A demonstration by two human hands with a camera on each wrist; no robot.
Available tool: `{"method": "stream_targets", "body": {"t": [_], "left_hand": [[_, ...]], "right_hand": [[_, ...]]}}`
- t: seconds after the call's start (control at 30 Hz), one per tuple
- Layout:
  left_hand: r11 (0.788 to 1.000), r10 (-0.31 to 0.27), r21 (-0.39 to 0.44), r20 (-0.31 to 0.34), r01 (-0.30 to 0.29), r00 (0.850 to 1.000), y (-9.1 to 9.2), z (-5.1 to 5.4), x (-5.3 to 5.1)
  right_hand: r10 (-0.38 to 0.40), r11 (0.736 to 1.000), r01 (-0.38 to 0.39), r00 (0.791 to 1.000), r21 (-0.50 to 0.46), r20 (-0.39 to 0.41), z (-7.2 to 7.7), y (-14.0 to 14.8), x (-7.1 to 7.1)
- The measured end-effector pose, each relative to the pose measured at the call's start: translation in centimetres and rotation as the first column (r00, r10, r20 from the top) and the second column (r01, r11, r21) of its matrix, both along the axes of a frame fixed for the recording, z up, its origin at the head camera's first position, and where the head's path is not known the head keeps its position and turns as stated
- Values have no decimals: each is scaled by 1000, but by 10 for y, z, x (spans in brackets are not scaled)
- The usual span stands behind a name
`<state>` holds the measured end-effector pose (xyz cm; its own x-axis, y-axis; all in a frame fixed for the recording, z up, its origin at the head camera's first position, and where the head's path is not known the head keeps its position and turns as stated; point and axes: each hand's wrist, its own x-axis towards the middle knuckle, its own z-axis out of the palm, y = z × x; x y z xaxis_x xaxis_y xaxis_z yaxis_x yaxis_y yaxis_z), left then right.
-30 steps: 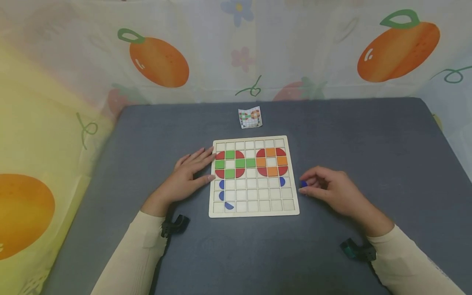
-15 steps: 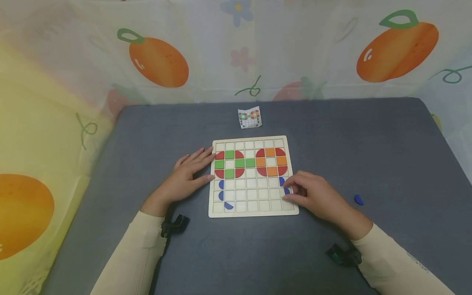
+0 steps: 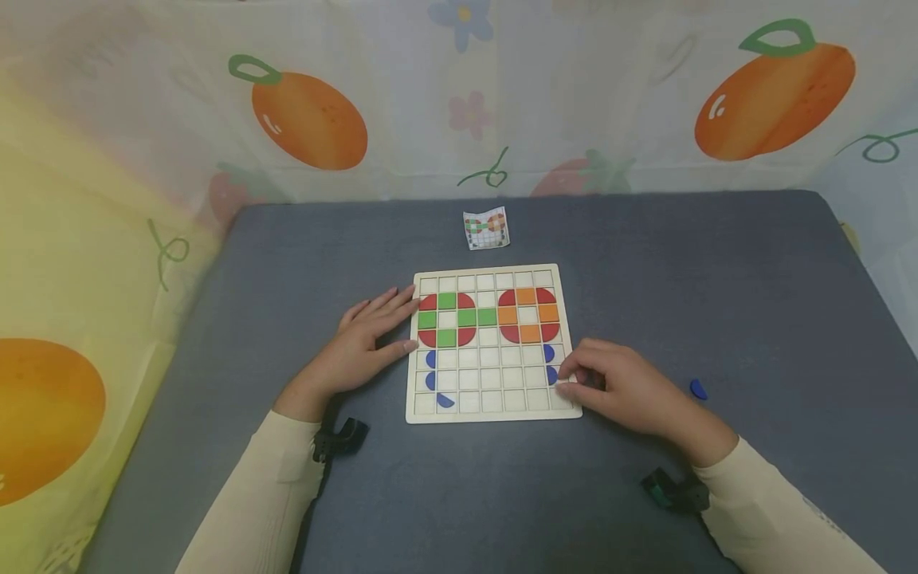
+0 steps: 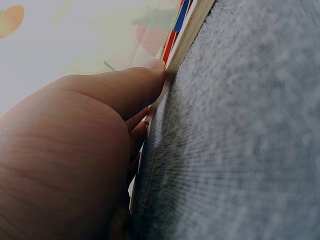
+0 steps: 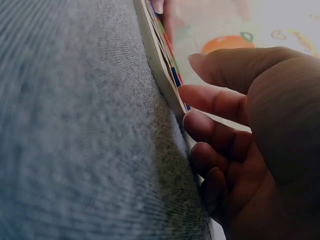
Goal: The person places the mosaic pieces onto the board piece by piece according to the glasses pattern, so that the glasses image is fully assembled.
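Observation:
A square wooden grid board [image 3: 489, 416] lies on the table with red, green, orange and blue pieces in its cells. My left hand [image 3: 362, 351] rests at its left edge, fingers stretched out and the thumb tip touching the rim. At the right edge is my right hand [image 3: 620, 387], its thumb and index finger apart with nothing between them. Beside that index fingertip, a blue half-circle piece [image 3: 551, 375] sits in a right-hand cell, below another blue piece [image 3: 548, 353]. In the right wrist view, the index finger [image 5: 212, 100] reaches the board's edge; the other fingers are bent.
A loose blue half-circle [image 3: 699, 389] lies on the grey table [image 3: 753, 295] right of the board, near the right wrist. Behind the board is a small printed pattern card [image 3: 486, 229]. A fruit-patterned curtain [image 3: 588, 96] hangs along the back.
My right hand has carried a blue half-circle from beside the board into a right-hand cell, let it go, and drawn slightly back to the right. The left hand stays still.

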<state>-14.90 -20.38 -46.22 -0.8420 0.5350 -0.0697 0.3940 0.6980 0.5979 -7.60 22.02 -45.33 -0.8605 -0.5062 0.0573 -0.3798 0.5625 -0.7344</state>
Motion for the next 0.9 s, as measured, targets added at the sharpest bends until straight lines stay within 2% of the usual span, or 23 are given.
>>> {"method": "stream_targets", "body": {"t": [0.2, 0.3, 0.4, 0.5, 0.6, 0.77, 0.83, 0.9], "left_hand": [[1000, -1, -5, -2, 1, 1000, 0, 0, 0], [1000, -2, -5, 1, 2, 1000, 0, 0, -1], [1000, -5, -1, 2, 5, 1000, 0, -1, -1], [1000, -8, 2, 2, 8, 1000, 0, -1, -1], [1000, -8, 2, 0, 8, 1000, 0, 0, -1], [1000, -4, 0, 2, 4, 1000, 0, 1, 0], [1000, -2, 1, 5, 2, 1000, 1, 2, 1], [1000, -1, 2, 8, 1, 1000, 1, 2, 1]], "right_hand": [[-4, 1000, 5, 999, -30, 32, 0, 1, 0], [-20, 996, 26, 997, -90, 68, 1, 4, -1], [-24, 980, 51, 990, -190, 142, 5, 9, -1], [19, 946, 48, 979, -321, 204, 10, 18, -3], [115, 896, 3, 965, -444, 238, 15, 30, -7], [218, 835, -31, 935, -550, 279, 19, 57, -13], [233, 810, -25, 931, -586, 282, 17, 71, -15], [264, 774, -36, 926, -633, 269, 12, 85, -17]]}}
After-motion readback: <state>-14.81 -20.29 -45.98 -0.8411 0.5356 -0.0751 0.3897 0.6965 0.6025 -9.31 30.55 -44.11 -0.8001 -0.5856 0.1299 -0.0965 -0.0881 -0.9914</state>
